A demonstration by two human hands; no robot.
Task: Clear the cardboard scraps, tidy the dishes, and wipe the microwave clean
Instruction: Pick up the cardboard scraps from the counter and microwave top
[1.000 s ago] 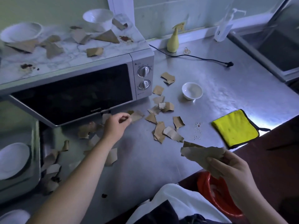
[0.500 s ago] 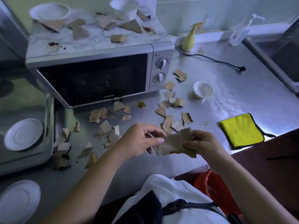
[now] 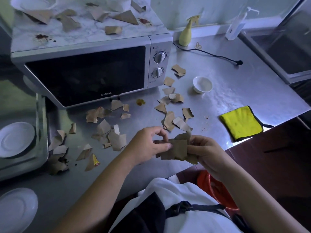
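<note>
We hold the gathered scraps (image 3: 175, 149) pinched between left hand (image 3: 148, 145) and right hand (image 3: 207, 153), bunching them for disposal; loose scraps (image 3: 170, 120) lie just beyond.

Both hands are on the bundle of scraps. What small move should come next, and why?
Probably the left hand releases its grip and reaches for the loose torn scrap just left of it, while the right hand holds the bundle of brown cardboard scraps. Many pieces lie uncollected on the steel counter.
</note>
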